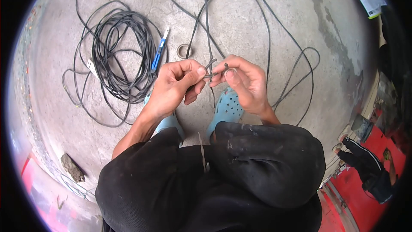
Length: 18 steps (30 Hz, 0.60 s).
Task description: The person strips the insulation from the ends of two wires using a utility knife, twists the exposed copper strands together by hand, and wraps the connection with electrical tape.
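Between my two hands, held above my light blue clogs (228, 105), are the ends of a thin black cable (210, 66). My left hand (178, 83) pinches one piece of it between thumb and fingers. Close beside it, my right hand (244, 81) is closed on another short dark length of the cable, its thumb pressed against the fingers. How the strands join is too small to make out. Just beyond my left hand lies a blue utility knife (159, 51) with its blade out. A roll of tape (184, 51) rests on the floor near it.
A big coil of black cable (99, 47) lies on the concrete floor (285, 21) at left, beside a white power strip (92, 68). Loose cable loops (312, 66) spread out ahead and right. A stone (72, 168) is at lower left. Another person (365, 163) is at far right.
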{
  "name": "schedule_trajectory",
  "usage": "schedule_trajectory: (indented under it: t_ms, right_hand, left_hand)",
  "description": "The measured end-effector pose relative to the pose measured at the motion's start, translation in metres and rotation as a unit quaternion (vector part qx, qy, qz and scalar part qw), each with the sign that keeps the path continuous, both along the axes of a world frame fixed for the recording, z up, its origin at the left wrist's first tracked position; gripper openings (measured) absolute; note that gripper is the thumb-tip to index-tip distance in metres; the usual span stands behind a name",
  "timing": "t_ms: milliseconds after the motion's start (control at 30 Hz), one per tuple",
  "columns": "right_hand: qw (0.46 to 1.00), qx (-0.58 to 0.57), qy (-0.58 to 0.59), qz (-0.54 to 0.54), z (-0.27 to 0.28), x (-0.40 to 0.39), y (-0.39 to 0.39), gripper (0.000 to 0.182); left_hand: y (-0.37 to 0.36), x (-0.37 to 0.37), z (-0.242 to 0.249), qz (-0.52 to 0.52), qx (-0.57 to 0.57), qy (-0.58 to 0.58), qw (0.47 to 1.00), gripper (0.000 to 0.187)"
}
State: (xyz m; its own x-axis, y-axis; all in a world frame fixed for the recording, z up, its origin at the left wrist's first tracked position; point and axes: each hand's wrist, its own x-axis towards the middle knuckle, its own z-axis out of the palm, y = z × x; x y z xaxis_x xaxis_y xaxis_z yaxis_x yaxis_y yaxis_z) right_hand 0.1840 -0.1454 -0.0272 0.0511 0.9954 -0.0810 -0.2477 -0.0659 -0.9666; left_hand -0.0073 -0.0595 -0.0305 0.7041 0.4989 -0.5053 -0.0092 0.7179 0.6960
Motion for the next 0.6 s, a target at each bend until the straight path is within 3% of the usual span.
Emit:
schedule_trajectory:
  t_ms: [167,367,600]
  right_hand:
    - [1.000,-0.006,-0.007,0.001,-0.0015,-0.0021,0.0017,0.024]
    - [0.995,0.001,0.038,-0.096,-0.0045,-0.0046,0.0029,0.024]
    - [0.995,0.078,-0.054,-0.038,-0.0026,-0.0039,0.0074,0.016]
  left_hand:
    - [-0.0019,-0.0004,-0.0005,0.007,0.002,-0.011,1.000,0.021]
    - [-0.0019,-0.0049,-0.0016,-0.017,-0.002,-0.083,0.996,0.020]
    - [-0.0068,-0.0039,-0.0089,-0.030,-0.090,-0.193,0.977,0.025]
